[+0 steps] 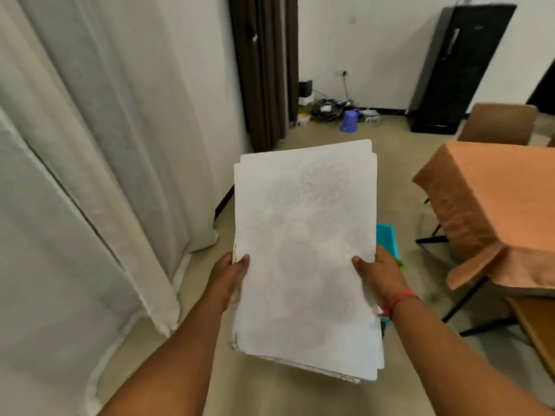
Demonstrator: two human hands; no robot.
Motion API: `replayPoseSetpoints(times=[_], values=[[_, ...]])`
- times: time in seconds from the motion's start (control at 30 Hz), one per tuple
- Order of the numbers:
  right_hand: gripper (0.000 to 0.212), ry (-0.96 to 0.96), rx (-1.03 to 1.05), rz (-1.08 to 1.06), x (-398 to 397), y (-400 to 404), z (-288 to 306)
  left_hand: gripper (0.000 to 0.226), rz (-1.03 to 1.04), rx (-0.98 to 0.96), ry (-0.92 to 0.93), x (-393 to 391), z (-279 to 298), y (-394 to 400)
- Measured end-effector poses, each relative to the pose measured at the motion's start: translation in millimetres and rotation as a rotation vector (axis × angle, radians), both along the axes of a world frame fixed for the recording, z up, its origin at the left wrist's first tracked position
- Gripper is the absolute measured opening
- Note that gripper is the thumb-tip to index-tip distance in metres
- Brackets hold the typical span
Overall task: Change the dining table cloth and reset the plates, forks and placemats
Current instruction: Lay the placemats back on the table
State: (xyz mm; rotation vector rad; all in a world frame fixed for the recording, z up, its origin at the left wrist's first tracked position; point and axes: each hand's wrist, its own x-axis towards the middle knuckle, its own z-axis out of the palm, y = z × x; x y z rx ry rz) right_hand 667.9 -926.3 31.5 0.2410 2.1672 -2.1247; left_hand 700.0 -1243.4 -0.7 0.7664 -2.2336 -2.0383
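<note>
I hold a stack of white placemats point(304, 250) flat in front of me, their pale undersides up with a faint pattern showing through. My left hand point(232, 273) grips the stack's left edge, thumb on top. My right hand point(379, 273), with a red thread at the wrist, grips the right edge the same way. The dining table point(492, 202) stands to the right, covered by an orange cloth that hangs over its near corner. No plates or forks are in view.
White curtains point(99, 163) fill the left side. A turquoise bin point(387, 238) sits on the floor under the stack. A brown chair point(498, 123), a black cabinet point(459, 67), a purple cup point(349, 121) and tangled cables lie beyond. A wooden bench edge point(537, 325) is at right.
</note>
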Motion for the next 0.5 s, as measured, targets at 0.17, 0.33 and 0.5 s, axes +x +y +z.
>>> replayPoseSetpoints(times=[0.17,0.33,0.5], values=[[0.032,0.061,0.023,-0.162,-18,102,11,0.027,-0.023,-0.181,0.082,-45,38,113],[0.029,0.051,0.020,-0.214,-41,235,11,0.031,-0.038,-0.197,0.118,-77,48,256],[0.042,0.038,0.076,-0.273,-56,361,20,0.028,-0.026,-0.172,0.128,-106,44,394]])
